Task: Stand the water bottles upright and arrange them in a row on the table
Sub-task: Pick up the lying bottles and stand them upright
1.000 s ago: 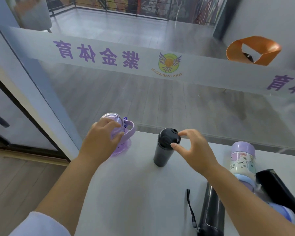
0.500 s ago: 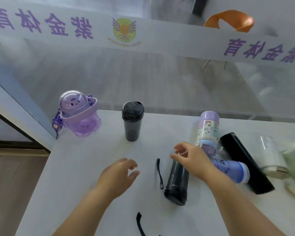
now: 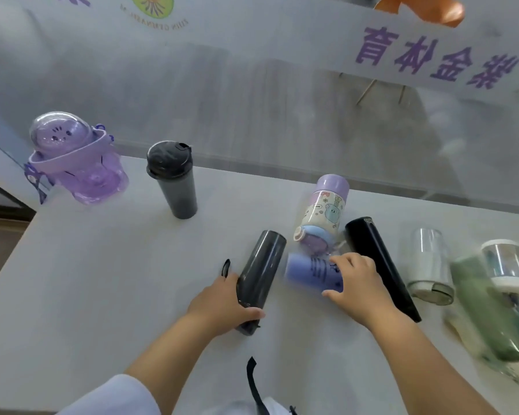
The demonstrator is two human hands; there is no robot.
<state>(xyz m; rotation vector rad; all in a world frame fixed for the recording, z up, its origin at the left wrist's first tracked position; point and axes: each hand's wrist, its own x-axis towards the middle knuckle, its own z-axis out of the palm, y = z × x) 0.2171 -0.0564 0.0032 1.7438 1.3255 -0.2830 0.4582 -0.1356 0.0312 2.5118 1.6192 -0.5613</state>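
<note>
Two bottles stand upright at the back left of the grey table (image 3: 102, 295): a purple domed bottle (image 3: 75, 163) and a dark grey tumbler (image 3: 174, 184). A dark grey bottle (image 3: 261, 271) lies on its side in the middle, and my left hand (image 3: 222, 304) grips its lower end. My right hand (image 3: 357, 283) wraps a lying blue bottle (image 3: 309, 271). Behind it lies a cartoon-printed bottle with a lilac cap (image 3: 324, 211). A long black flask (image 3: 381, 265) lies to the right of my right hand.
A clear bottle with a white base (image 3: 429, 262), a clear jar with a white rim (image 3: 504, 262) and a green bottle (image 3: 486, 313) lie at the right. A black strap (image 3: 253, 381) hangs near the front edge. A glass wall runs behind the table.
Both hands left the standing purple bottle and tumbler. The left hand has closed on the lying dark grey bottle; the right moved from that bottle onto the blue one. The view shifted right.
</note>
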